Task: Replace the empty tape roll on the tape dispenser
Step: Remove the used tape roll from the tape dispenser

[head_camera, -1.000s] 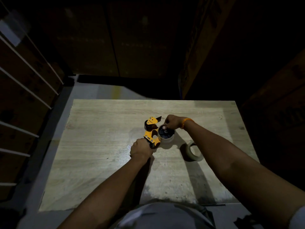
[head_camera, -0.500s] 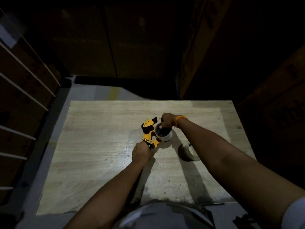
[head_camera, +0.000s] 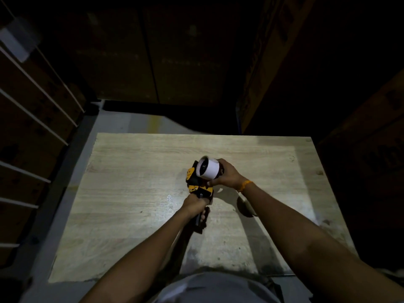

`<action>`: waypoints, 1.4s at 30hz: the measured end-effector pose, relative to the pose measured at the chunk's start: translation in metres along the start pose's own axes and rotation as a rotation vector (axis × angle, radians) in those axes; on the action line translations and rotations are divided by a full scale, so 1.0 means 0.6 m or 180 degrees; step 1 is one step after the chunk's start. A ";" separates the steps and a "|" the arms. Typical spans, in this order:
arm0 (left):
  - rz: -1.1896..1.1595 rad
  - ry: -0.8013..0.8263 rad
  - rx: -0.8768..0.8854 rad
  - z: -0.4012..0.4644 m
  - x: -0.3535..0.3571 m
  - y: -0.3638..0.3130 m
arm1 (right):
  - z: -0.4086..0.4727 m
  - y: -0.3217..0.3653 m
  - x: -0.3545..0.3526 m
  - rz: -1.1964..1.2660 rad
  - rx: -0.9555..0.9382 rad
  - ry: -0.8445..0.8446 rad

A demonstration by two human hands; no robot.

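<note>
Right now the yellow-and-black handheld tape dispenser (head_camera: pixel 197 185) is held up above the pale wood-grain tabletop (head_camera: pixel 135 193), roughly over its middle, with its black handle pointing toward the near edge and its head toward the far edge. The left hand (head_camera: pixel 195 205) is wrapped around that handle, fingers curled tight on it, with the dark lower end of the grip showing just below the fist. At the far end of the dispenser sits the white, empty cardboard tape core (head_camera: pixel 207 170), a short tube tilted so that its open mouth faces left and slightly toward the camera, its dark hollow visible inside. The right hand (head_camera: pixel 226 174) is clasped over the right-hand side of this core, fingers reaching over the top and the thumb lower down near the yellow frame; whether the core is seated on the hub or already partly off it cannot be told from this angle. An orange band (head_camera: pixel 246 185) circles the right wrist. On the table to the right of the dispenser, mostly covered by the right forearm and its shadow, lies a dark ring-shaped roll of tape (head_camera: pixel 244 207); only its left arc shows, and its colour is hard to judge in the dim light. Both forearms stretch in from the near edge, above a pale grey garment (head_camera: pixel 218 289) at the bottom of the view.
</note>
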State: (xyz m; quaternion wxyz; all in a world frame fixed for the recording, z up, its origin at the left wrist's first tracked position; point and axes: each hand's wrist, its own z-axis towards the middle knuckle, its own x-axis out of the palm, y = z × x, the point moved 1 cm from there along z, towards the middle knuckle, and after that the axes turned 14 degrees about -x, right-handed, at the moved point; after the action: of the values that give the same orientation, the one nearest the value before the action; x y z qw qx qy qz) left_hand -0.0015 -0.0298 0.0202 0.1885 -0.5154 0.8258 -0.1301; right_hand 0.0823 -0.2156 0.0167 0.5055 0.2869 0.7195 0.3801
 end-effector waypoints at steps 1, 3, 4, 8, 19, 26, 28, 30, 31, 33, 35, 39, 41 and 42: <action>0.0144 0.0125 0.0002 -0.004 0.000 0.004 | -0.001 -0.003 0.001 -0.0166 -0.0067 0.0011; 0.0358 0.0433 0.0025 -0.009 0.000 0.011 | -0.002 -0.005 -0.002 -0.0379 -0.0173 0.0102; 0.0565 0.0483 0.0098 -0.005 -0.004 0.012 | -0.003 -0.006 -0.003 -0.0443 -0.0231 0.0128; 0.2147 0.0581 0.0147 -0.017 -0.041 -0.011 | -0.002 0.003 -0.007 -0.0879 -0.0594 0.0459; 0.1644 -0.0631 0.1106 -0.008 -0.078 -0.150 | -0.005 0.043 -0.005 -0.1171 -0.1075 0.0491; 0.1579 -0.0504 0.1163 0.034 -0.062 -0.156 | -0.010 0.029 -0.016 -0.1611 -0.1045 0.0538; 0.1614 -0.0518 0.1188 0.038 -0.059 -0.158 | -0.014 0.024 -0.013 -0.1612 -0.1043 0.0461; 0.1614 -0.0585 0.1190 0.040 -0.055 -0.161 | -0.017 0.020 -0.011 -0.1559 -0.1048 0.0311; 0.1630 -0.0634 0.1204 0.041 -0.054 -0.162 | -0.018 0.017 -0.009 -0.1544 -0.1060 0.0236; 0.1655 -0.0689 0.1234 0.039 -0.054 -0.164 | -0.020 0.017 -0.007 -0.1545 -0.1094 0.0129; 0.1638 -0.0701 0.1275 0.035 -0.054 -0.167 | -0.020 0.020 -0.005 -0.1570 -0.1120 0.0046; 0.1656 -0.0713 0.1345 0.024 -0.056 -0.171 | -0.019 0.024 -0.001 -0.1689 -0.1115 -0.0030; 0.1669 -0.0696 0.1354 0.025 -0.058 -0.170 | -0.019 0.025 0.001 -0.1731 -0.1130 -0.0051; 0.1685 -0.0697 0.1350 0.026 -0.059 -0.169 | -0.020 0.026 0.002 -0.1741 -0.1141 -0.0075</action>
State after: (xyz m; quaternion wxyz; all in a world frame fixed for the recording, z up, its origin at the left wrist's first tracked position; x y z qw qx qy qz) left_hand 0.1008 -0.0426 0.0542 0.4060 -0.2439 0.8602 -0.1893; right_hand 0.0711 -0.2094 0.0317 0.6396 -0.0063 0.6857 0.3475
